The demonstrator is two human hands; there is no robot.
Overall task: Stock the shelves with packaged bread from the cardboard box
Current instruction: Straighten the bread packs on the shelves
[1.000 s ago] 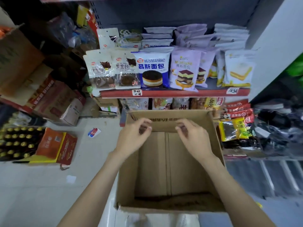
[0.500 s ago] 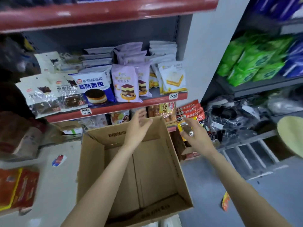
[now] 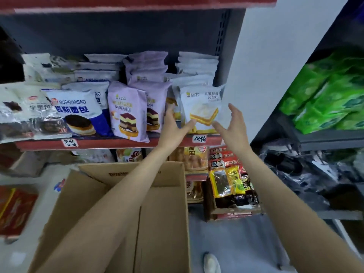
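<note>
1. Two bare hands reach up to the front right end of the red-edged shelf (image 3: 110, 143) in the head view, flanking a white sandwich-bread packet (image 3: 203, 109) that stands upright at the shelf's lip.

2. The left hand (image 3: 173, 127) has its fingers (image 3: 169, 115) spread and straight, thumb touching or just short of the packet's lower left corner; it grips nothing.

3. The right hand (image 3: 229, 127) is likewise wide open, fingers loosely bent, just beside the packet's right edge and holding nothing.

4. Below, the cardboard box (image 3: 163, 213) sits open on the floor; what shows of its inside looks bare of bread, though both forearms hide part of it.

5. Neighbouring purple cake packets (image 3: 126, 113) and a blue-and-white mousse-bread packet (image 3: 78, 111) fill the same row, with flat stacks behind.

6. Judged by its puffed film wrap, the packet is probably light, soft and easily crushed, with a slippery skin; a gentle two-sided hold on the side seams, rather than a squeeze across the middle, seems the safest purchase.
</note>
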